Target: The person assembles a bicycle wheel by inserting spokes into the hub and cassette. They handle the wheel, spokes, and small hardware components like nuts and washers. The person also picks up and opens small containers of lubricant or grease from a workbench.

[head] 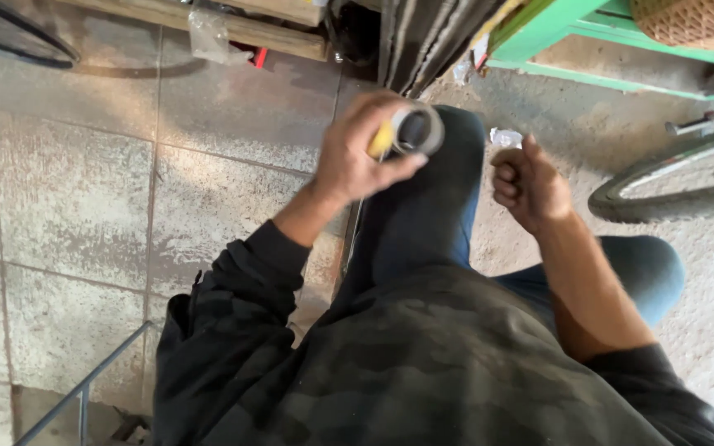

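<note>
Left hand [357, 161] raised, grip closed around grey tape roll [417, 130], right hand [529, 186] fisted beside knee [456, 157]

I see one package: a crumpled clear plastic bag [211, 37] at eleven o'clock near the top edge, resting against a wooden beam [208, 18]. At one o'clock, a small crumpled white wrapper or scrap of paper [506, 137] lies on the concrete. No signs or screens.
</note>
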